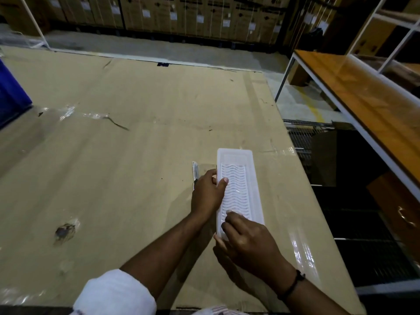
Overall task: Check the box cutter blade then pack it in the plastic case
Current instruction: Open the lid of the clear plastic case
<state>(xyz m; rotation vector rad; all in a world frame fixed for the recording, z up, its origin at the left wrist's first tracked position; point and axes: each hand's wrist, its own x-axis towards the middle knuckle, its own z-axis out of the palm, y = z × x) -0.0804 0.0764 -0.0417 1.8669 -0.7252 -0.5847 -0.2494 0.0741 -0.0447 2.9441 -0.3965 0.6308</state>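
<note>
cardboard-covered table (136, 137), stacked cartons (181, 17) behind

A long, white translucent plastic case (239, 189) with a wavy-ribbed lid lies on the cardboard-covered worktop (113, 155). The left hand (208, 193) grips its left edge, the right hand (246, 238) its near end. A silver box cutter (195, 171) lies just left of the case.

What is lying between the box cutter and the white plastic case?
In the head view, the left hand fills that gap: its fingers reach toward the box cutter and its thumb presses the plastic case. Above it, only bare cardboard shows.
</note>
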